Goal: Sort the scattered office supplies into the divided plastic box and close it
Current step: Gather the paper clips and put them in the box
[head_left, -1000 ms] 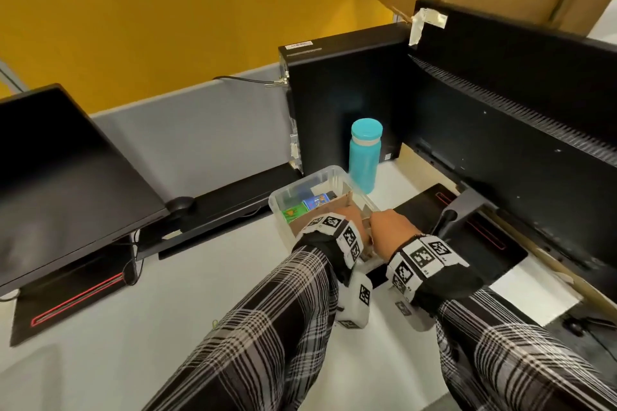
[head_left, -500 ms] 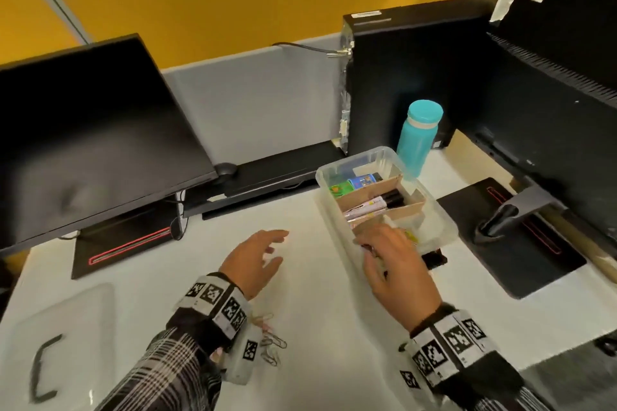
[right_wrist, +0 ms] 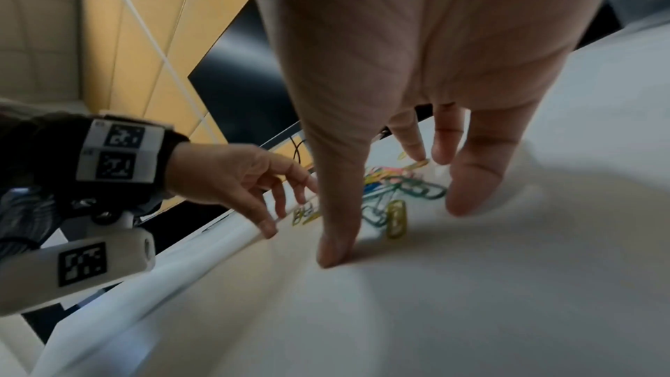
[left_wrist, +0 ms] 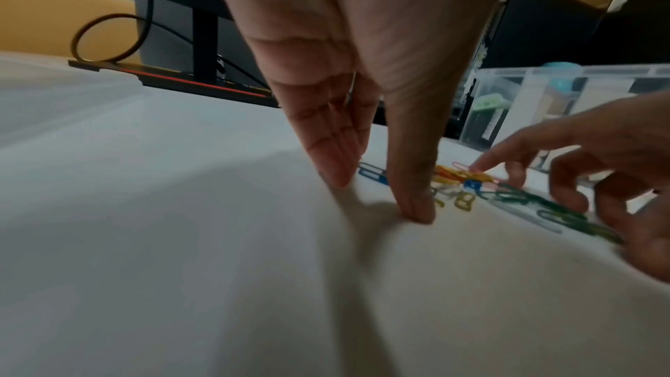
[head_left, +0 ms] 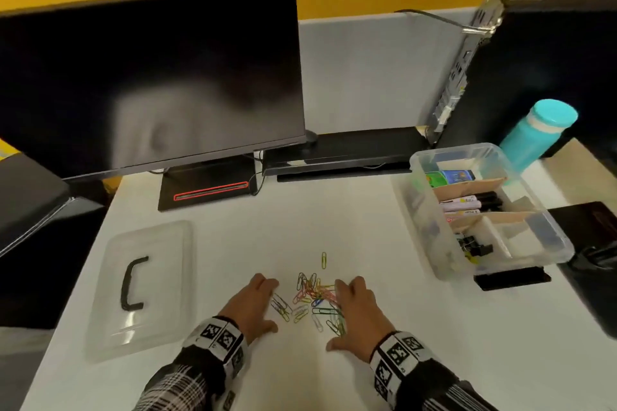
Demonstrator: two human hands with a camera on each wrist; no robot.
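A loose pile of coloured paper clips [head_left: 314,299] lies on the white desk near me, with one yellow clip [head_left: 323,260] a little farther off. My left hand [head_left: 255,305] rests on the desk at the pile's left edge, fingers straight, tips touching the surface [left_wrist: 340,177]. My right hand [head_left: 359,314] is on the pile's right side, fingers spread over the clips [right_wrist: 395,197] and touching them. The clear divided box [head_left: 417,210] stands open at the right, holding markers, binder clips and small packets. Its clear lid [head_left: 160,277] with a black handle lies flat at the left.
A black monitor [head_left: 150,77] on its stand fills the back left. A black computer tower [head_left: 541,60] and a teal bottle [head_left: 537,130] stand behind the box. A second monitor's base [head_left: 591,220] and a black phone-like slab [head_left: 512,279] lie right of the box.
Both hands left the box and moved down to the pile of paper clips near me. The head view swung left and down, so the lid and the clips came into sight.
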